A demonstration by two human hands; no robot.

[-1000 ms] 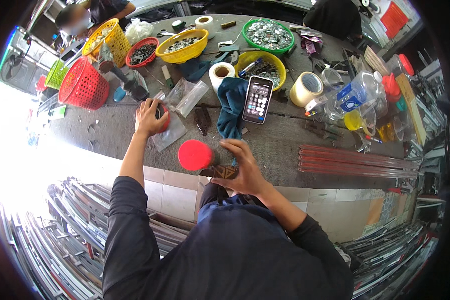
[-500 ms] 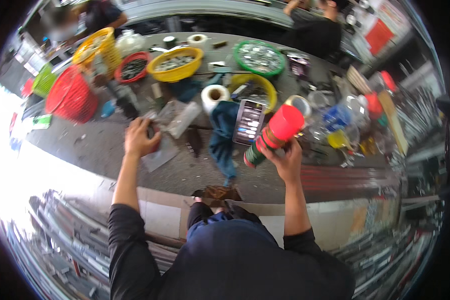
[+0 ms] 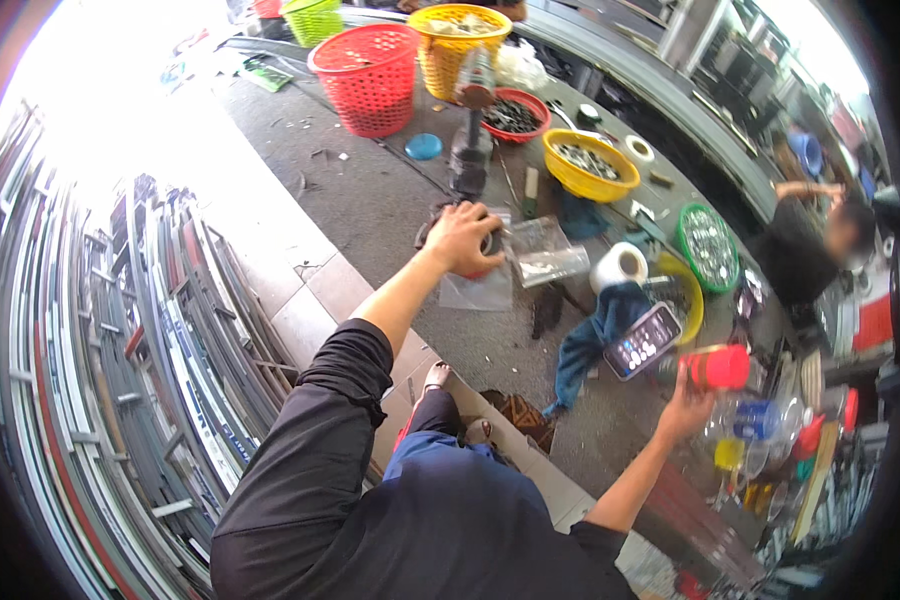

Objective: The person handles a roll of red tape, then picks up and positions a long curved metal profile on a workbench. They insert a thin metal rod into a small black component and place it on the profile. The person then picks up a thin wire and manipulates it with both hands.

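Observation:
My right hand [image 3: 686, 408] is wrapped round a cylindrical can with a red cap [image 3: 727, 367]. It is tilted over, just right of the phone [image 3: 644, 342] with its lit screen. My left hand [image 3: 464, 238] is closed over a dark, round thing with a red edge [image 3: 488, 245], mostly hidden under the palm. Beneath that hand lies a clear plastic bag [image 3: 478, 291] on the grey worktop. A grey power tool [image 3: 469, 160] stands just beyond the left hand's fingers. Another clear packet [image 3: 553, 265] is to its right.
Red [image 3: 368, 90] and yellow [image 3: 458, 60] baskets stand at the far left. A yellow bowl [image 3: 602, 186] and a green basket [image 3: 708, 250] hold small metal parts. A blue cloth [image 3: 592, 345] lies by a white roll [image 3: 620, 266]. Another person [image 3: 805, 245] sits across; metal profiles [image 3: 140, 350] fill the left.
The view has swung left, so the table sits further right and slanted. My left hand still grips its dark thing; the right hand still holds the red-capped can, now turned more sideways.

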